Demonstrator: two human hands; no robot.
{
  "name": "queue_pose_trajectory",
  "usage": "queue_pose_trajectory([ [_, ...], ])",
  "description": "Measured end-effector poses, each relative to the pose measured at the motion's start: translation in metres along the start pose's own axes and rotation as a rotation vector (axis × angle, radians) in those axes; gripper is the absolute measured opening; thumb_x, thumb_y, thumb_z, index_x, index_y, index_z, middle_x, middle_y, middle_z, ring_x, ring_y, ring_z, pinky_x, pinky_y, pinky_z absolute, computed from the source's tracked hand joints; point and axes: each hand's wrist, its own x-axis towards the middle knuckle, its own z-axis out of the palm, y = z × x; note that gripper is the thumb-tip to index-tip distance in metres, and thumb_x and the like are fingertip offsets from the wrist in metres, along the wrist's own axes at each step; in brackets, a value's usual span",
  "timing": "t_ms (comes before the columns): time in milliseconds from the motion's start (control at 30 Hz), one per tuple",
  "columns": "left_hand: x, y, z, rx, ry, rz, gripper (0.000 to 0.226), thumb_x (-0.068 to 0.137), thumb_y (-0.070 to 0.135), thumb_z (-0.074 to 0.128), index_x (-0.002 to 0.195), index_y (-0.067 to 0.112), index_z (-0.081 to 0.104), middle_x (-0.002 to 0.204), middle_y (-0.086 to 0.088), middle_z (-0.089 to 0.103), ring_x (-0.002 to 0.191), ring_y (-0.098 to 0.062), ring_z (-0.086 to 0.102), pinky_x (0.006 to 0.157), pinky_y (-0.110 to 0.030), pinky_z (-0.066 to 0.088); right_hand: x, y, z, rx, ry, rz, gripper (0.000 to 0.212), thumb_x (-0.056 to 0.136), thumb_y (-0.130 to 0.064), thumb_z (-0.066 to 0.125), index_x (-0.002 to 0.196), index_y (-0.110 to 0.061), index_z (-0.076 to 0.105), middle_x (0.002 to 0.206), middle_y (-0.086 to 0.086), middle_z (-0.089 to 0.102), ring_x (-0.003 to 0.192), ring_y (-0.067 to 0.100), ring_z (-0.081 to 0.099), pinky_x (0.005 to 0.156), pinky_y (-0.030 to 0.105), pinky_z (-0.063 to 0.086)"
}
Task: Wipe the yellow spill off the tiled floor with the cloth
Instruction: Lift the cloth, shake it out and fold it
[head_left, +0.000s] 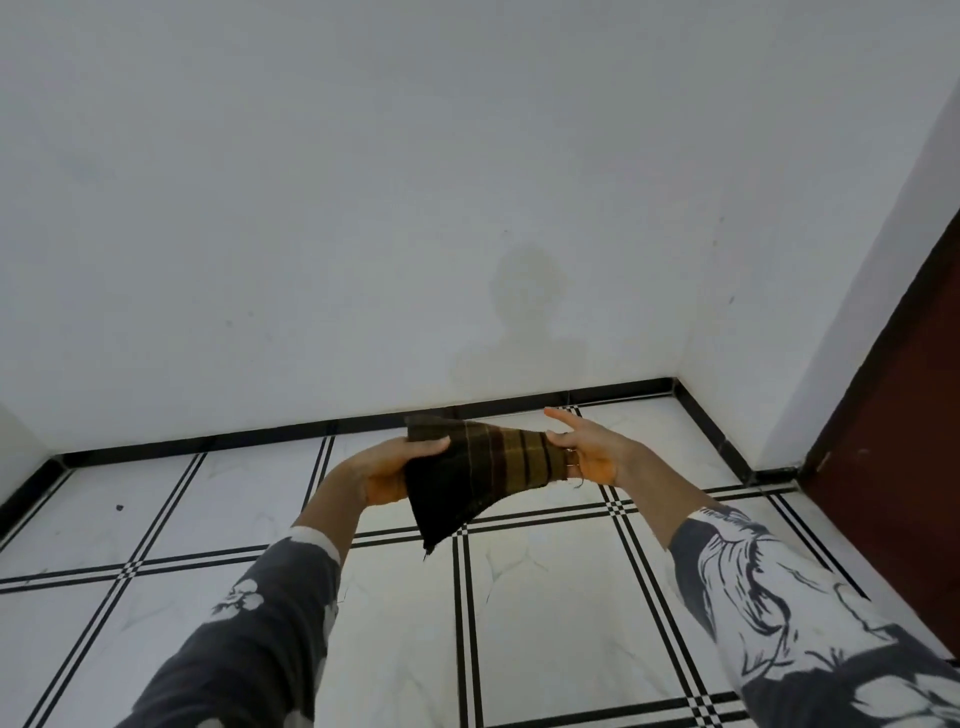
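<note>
A dark cloth (475, 470) with brown and olive stripes hangs in the air between my two hands, above the white tiled floor (561, 597). My left hand (387, 470) grips its left edge, thumb on top. My right hand (584, 449) pinches the cloth's right end, with the fingers partly spread. One corner of the cloth droops down toward the floor. No yellow spill shows on the tiles in view.
White walls (363, 208) meet the floor at a black skirting strip (260, 436). A dark red-brown door (904, 467) stands at the right. A small dark speck (119, 507) lies on a tile at the left. Black double lines cross the floor tiles.
</note>
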Motion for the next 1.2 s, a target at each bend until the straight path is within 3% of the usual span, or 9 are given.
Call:
queue_pose_trajectory([
  [67,0.003,-0.002,-0.001,0.108,0.043,-0.055,0.068,0.064,0.030,0.082,0.119,0.002,0.055,0.116,-0.018,0.063,0.107,-0.030,0.061,0.084,-0.034,0.052,-0.001,-0.002,0.001,-0.135,0.015,0.023,0.051,0.094,-0.005,0.048,0.139,-0.023,0.036,0.097,0.012,0.059,0.088,0.020,0.060,0.071,0.036,0.054],
  [133,0.006,-0.003,0.002,0.150,0.150,-0.064,0.056,0.072,0.024,0.075,0.116,-0.001,0.054,0.113,-0.018,0.062,0.104,-0.027,0.061,0.082,-0.033,0.051,-0.001,-0.001,0.001,-0.253,0.059,0.024,0.047,0.094,-0.005,0.047,0.137,-0.022,0.039,0.090,0.011,0.061,0.084,0.019,0.061,0.067,0.034,0.054],
  [300,0.020,-0.005,0.011,0.148,0.409,-0.022,0.039,0.086,0.028,0.065,0.112,0.001,0.056,0.106,-0.015,0.064,0.098,-0.026,0.062,0.081,-0.036,0.052,-0.002,0.000,-0.001,-0.200,0.091,-0.019,0.034,0.095,-0.007,0.045,0.128,-0.015,0.050,0.100,0.012,0.059,0.092,0.022,0.061,0.068,0.032,0.054],
  [400,0.021,-0.003,0.014,0.172,0.422,-0.015,0.043,0.080,0.031,0.071,0.109,0.001,0.058,0.105,-0.014,0.066,0.099,-0.026,0.063,0.080,-0.034,0.053,-0.003,-0.001,-0.003,-0.133,0.092,-0.065,0.027,0.095,-0.009,0.048,0.120,-0.009,0.058,0.104,0.012,0.059,0.094,0.023,0.061,0.073,0.030,0.054],
  [567,0.021,0.000,0.009,0.113,0.413,0.077,0.038,0.081,0.015,0.070,0.113,0.000,0.057,0.102,-0.014,0.066,0.097,-0.025,0.063,0.073,-0.030,0.052,-0.006,-0.003,-0.010,-0.146,0.126,-0.093,0.025,0.092,-0.008,0.053,0.115,-0.003,0.061,0.095,0.009,0.064,0.089,0.019,0.062,0.070,0.027,0.053],
  [733,0.019,0.006,0.006,0.040,0.330,0.159,0.031,0.084,0.005,0.065,0.115,0.008,0.060,0.110,-0.012,0.063,0.105,-0.027,0.060,0.087,-0.035,0.049,-0.008,-0.007,-0.012,-0.206,0.163,-0.138,0.029,0.085,-0.009,0.063,0.113,0.001,0.061,0.105,0.016,0.064,0.090,0.019,0.063,0.071,0.024,0.053],
  [867,0.016,0.011,0.005,0.187,0.254,0.196,0.042,0.081,-0.005,0.064,0.121,0.004,0.056,0.114,-0.014,0.060,0.107,-0.026,0.058,0.085,-0.032,0.049,-0.008,-0.011,-0.011,-0.409,0.211,-0.202,0.032,0.077,-0.007,0.072,0.107,0.000,0.065,0.103,0.013,0.065,0.097,0.021,0.062,0.076,0.025,0.054],
  [1000,0.014,0.016,0.005,0.338,0.264,0.234,0.048,0.078,-0.008,0.066,0.124,0.002,0.054,0.114,-0.017,0.060,0.107,-0.027,0.058,0.091,-0.033,0.048,-0.004,-0.015,-0.010,-0.608,0.278,-0.299,0.032,0.070,-0.010,0.078,0.101,-0.004,0.070,0.106,0.014,0.066,0.102,0.027,0.061,0.089,0.040,0.053],
  [1200,0.021,0.018,0.011,0.637,0.415,0.305,0.040,0.077,0.000,0.071,0.116,0.004,0.062,0.104,-0.011,0.064,0.100,-0.023,0.057,0.090,-0.030,0.043,-0.007,-0.021,-0.001,-0.861,0.334,-0.381,0.030,0.072,-0.015,0.077,0.100,-0.006,0.071,0.105,0.009,0.066,0.098,0.022,0.059,0.080,0.027,0.046],
])
